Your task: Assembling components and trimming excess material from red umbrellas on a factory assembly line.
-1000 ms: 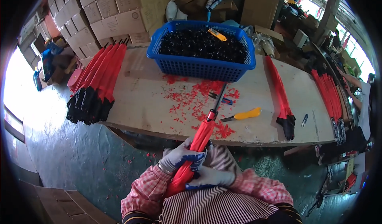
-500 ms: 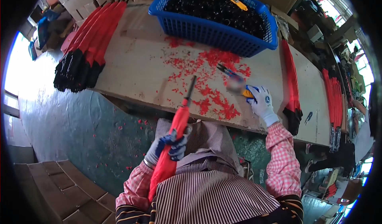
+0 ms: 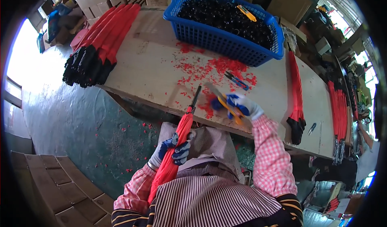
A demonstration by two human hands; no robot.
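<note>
Mid-trim, by the look of it: left hand [image 3: 174, 149] clamped round the folded red umbrella [image 3: 177, 140], tip resting on the tabletop [image 3: 153, 61]. Right hand [image 3: 238, 105] closed on a yellow utility knife [image 3: 225, 102], blurred. Probably calls next for bringing blade to the umbrella's black tip [image 3: 196, 96].

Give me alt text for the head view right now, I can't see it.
A person's gloved left hand grips a folded red umbrella pointing at a wooden workbench, while the gloved right hand holds a yellow utility knife over red scraps. Behind sit a blue basket of black parts and a bundle of red umbrellas.
</note>
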